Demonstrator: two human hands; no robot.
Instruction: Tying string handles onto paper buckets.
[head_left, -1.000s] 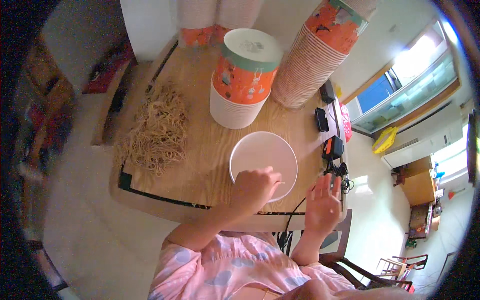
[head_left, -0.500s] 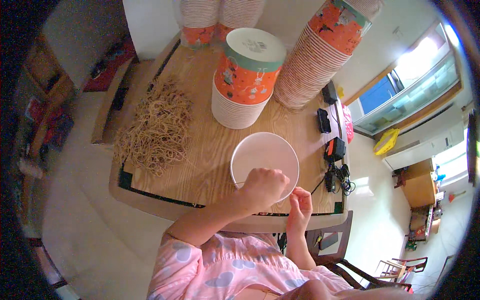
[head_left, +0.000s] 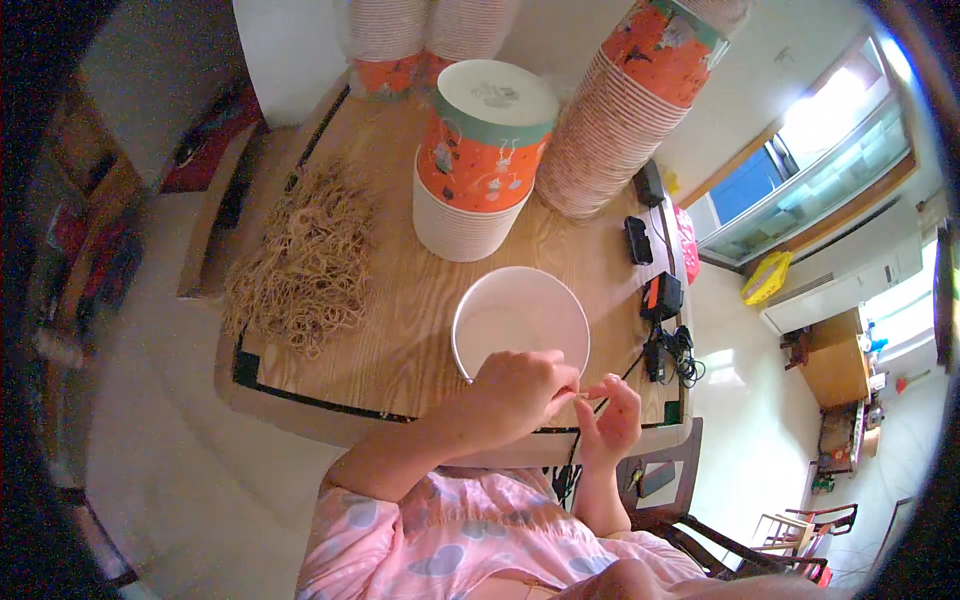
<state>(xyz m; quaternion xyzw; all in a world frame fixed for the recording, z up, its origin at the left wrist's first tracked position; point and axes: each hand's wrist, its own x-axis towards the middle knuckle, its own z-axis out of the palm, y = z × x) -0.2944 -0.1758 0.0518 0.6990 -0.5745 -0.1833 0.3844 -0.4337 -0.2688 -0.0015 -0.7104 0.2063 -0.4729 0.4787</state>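
Observation:
A white paper bucket (head_left: 520,300) stands open-end up near the table's front edge. Over its near rim is my left hand (head_left: 525,388), closed with its fingertips pinched together. My right hand (head_left: 612,415) meets it just right of the rim, thumb and forefinger pinching. Between the two sets of fingertips shows a short bit of thin tan string; the rest of it is hidden by my fingers. To the left lies a tangled heap of tan strings (head_left: 305,265). Behind the bucket, a stack of upside-down paper buckets (head_left: 480,165) is printed orange and green.
A tall leaning stack of nested buckets (head_left: 615,125) rises at the back right, with more wrapped stacks (head_left: 390,50) at the back. Black adapters (head_left: 662,297) and a coiled cable (head_left: 682,358) lie along the table's right edge. A dark chair (head_left: 680,480) stands at the right.
My left hand has moved slightly toward me and right, off the bucket's opening. Both hands' fingertips now meet beside the rim. The view has shifted slightly.

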